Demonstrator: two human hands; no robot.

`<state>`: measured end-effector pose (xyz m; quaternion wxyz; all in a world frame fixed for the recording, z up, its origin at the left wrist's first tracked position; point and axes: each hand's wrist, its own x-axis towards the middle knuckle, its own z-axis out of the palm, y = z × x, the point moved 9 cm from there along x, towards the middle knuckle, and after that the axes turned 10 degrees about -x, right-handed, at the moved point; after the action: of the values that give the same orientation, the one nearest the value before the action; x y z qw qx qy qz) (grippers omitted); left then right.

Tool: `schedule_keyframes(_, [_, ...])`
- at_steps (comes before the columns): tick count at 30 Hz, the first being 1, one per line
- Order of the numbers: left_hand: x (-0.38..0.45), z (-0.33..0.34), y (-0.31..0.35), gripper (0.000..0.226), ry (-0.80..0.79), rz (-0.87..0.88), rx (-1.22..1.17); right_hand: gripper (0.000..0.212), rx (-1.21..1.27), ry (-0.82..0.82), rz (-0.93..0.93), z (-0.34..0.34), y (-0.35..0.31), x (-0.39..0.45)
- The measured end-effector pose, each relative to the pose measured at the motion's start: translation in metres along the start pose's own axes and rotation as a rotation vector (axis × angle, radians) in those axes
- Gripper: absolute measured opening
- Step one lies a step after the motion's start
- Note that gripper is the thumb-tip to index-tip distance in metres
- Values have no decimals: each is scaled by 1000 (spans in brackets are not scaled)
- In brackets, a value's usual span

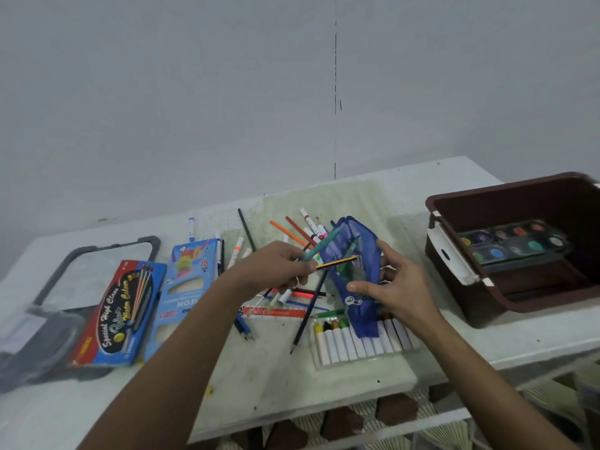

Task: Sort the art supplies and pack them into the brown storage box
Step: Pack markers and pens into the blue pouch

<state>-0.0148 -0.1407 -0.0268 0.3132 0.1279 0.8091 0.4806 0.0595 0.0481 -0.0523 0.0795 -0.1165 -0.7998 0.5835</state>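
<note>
Head view: left hand (279, 266) pinching teal pencil (319, 248) and yellow-black pencil (337, 263), tips aimed right into blue mesh pouch (354, 271), gripped just beyond by right hand (396, 285). Brown storage box (506, 287) farther right, nearer that hand.

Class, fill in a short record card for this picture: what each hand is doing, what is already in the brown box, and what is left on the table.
Left hand: grips pencils, tips at the pouch
Right hand: holds blue mesh pouch
Brown storage box: holds paint palette
Left on table: crayon set, two blue boxes, loose markers
</note>
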Motion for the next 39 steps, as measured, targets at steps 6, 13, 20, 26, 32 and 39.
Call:
schedule_keyframes(6, [23,27,21,10,93,-76,-118,106,-61,-20,-3,5,0,-1])
schedule_keyframes(13, [33,53,35,16,73,-85,27,96,-85,4,0,-4,3,0])
schedule_keyframes(20, [34,64,42,33,32,38,110,77,-95,15,-19,-10,-2,-4])
schedule_keyframes(26, [33,59,41,38,29,53,-30,52,-83,9,-39,-16,-13,-10])
schedule_keyframes(32, [35,51,36,30,-4,177,45,27,-98,5,-76,-23,-22,-13])
schedule_keyframes(39, [37,66,34,28,-121,303,416,38,-117,-17,-43,-22,-17,-11])
